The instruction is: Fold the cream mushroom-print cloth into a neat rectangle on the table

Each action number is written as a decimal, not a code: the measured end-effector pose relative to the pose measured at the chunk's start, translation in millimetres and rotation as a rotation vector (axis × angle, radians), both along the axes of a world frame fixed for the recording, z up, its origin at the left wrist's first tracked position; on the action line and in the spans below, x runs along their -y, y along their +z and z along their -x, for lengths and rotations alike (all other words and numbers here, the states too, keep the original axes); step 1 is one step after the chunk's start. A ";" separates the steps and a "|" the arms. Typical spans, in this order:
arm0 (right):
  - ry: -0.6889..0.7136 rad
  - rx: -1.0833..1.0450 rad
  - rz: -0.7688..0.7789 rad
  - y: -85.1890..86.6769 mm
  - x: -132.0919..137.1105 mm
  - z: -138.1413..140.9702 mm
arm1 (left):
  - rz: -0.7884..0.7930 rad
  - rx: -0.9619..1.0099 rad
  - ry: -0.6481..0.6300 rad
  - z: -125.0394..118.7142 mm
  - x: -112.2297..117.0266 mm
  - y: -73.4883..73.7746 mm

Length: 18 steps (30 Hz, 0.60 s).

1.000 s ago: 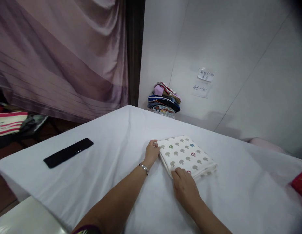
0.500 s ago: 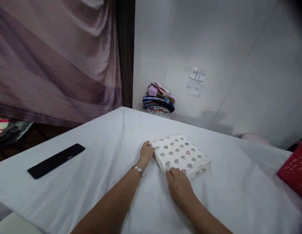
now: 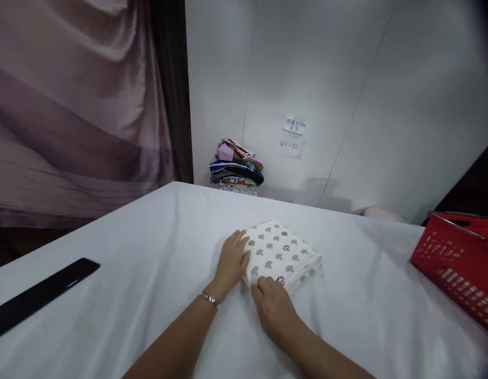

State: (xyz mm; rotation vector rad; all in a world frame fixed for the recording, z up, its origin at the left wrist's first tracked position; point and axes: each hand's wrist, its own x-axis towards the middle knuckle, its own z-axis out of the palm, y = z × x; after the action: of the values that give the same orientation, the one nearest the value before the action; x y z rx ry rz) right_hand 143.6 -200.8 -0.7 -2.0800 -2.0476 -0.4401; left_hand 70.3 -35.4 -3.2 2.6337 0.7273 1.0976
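Note:
A folded white cloth (image 3: 276, 247) with grey mushroom prints and a few coloured ones lies on the table, its layered edges showing at the right. At its left edge, my left hand (image 3: 231, 259) rests with outstretched fingers partly on top of the fabric; a silver bracelet circles that wrist. My right hand (image 3: 273, 305) is closed on the cloth's near corner, fingers curled over the edge and thumb at the side. The underside of the fold is hidden.
White sheeting covers the table (image 3: 196, 221). A long black flat object (image 3: 42, 295) lies at the left, and a red basket (image 3: 453, 258) stands at the right. Behind the far edge is a stack of folded clothes (image 3: 236, 167) by the wall, below handwritten paper signs (image 3: 290, 145).
The view has turned to the right, bringing more of the red basket into sight. My left hand has shifted from gripping the cloth's left edge to lying over it. My right hand keeps its corner.

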 end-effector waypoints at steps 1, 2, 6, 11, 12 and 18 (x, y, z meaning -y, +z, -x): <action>0.005 0.001 -0.013 -0.7 -0.2 -0.2 | -0.004 -0.061 -0.015 -1.2 1.6 -1.7; 0.010 0.002 -0.026 -1.5 -0.4 -0.4 | 0.008 -0.122 -0.008 -2.1 2.3 -4.0; 0.023 -0.003 -0.057 -4.2 -1.2 -0.3 | 0.078 -0.266 0.085 -3.3 1.1 -12.9; 0.007 -0.035 -0.012 1.5 -0.3 2.4 | 0.082 -0.295 0.160 -3.0 4.1 -13.6; 0.003 -0.051 0.008 4.5 0.5 2.8 | 0.085 -0.298 0.167 -2.8 4.9 -13.1; 0.142 -0.365 0.160 31.9 5.9 -8.4 | 0.080 -0.306 0.168 -2.1 6.7 -12.5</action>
State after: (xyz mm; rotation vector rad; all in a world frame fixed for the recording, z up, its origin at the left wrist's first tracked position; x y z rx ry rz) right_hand 152.0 -206.6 31.2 -1.9056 -2.0404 0.1235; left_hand 72.4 -42.1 -15.7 2.7420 1.0444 0.6878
